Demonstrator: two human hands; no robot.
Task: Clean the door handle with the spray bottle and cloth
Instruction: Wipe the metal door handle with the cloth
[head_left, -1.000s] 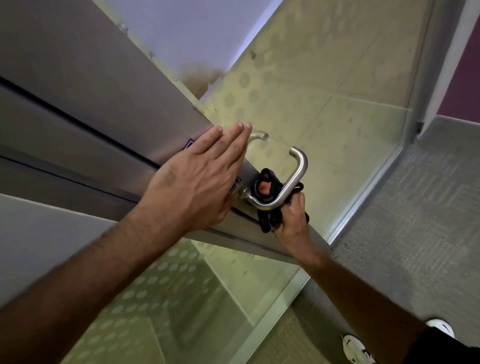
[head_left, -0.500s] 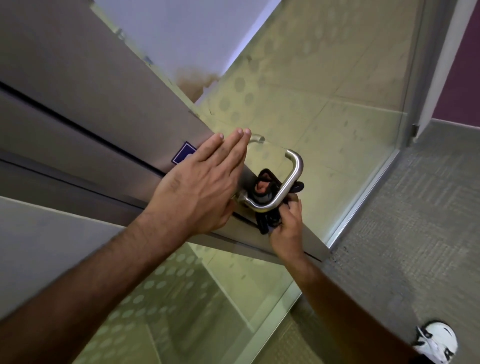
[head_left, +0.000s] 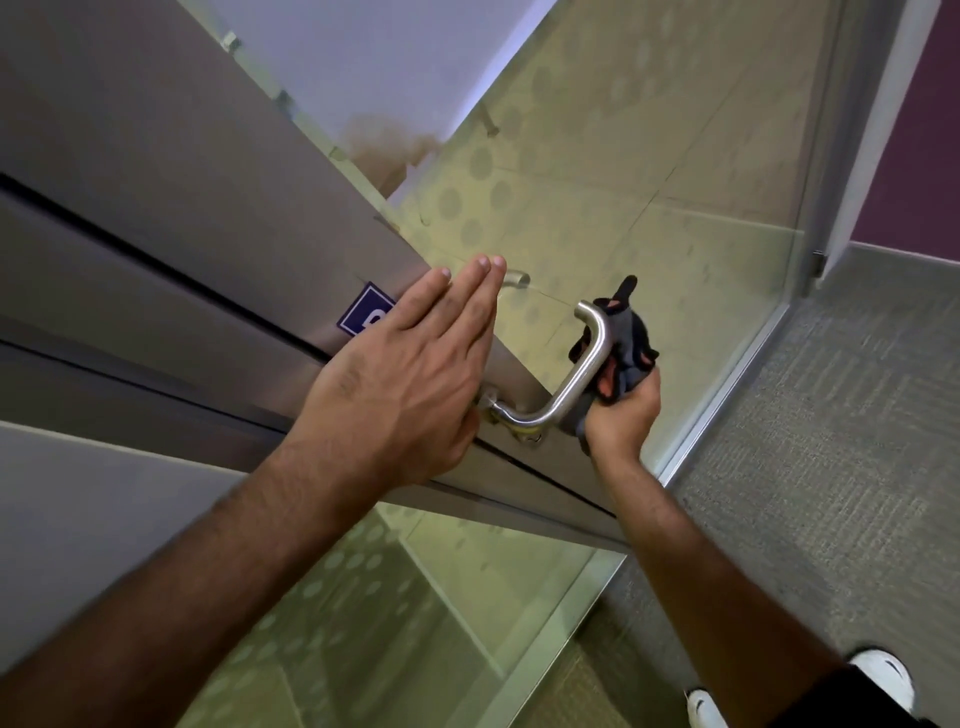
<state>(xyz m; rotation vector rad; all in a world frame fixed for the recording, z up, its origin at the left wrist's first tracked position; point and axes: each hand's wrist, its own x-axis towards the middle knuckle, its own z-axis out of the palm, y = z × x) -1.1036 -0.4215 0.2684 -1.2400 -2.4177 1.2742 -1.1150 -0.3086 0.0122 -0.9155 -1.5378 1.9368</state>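
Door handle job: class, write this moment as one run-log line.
left hand: flat on door panel | right hand: grips cloth against door handle | spray bottle: not visible

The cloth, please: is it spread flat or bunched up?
Bunched up: the cloth is crumpled in the right hand, behind the door handle.

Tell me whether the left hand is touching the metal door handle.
Cannot tell. In the head view the left hand lies flat on the steel door plate, and its edge overlaps the base of the door handle, hiding any contact or gap there.
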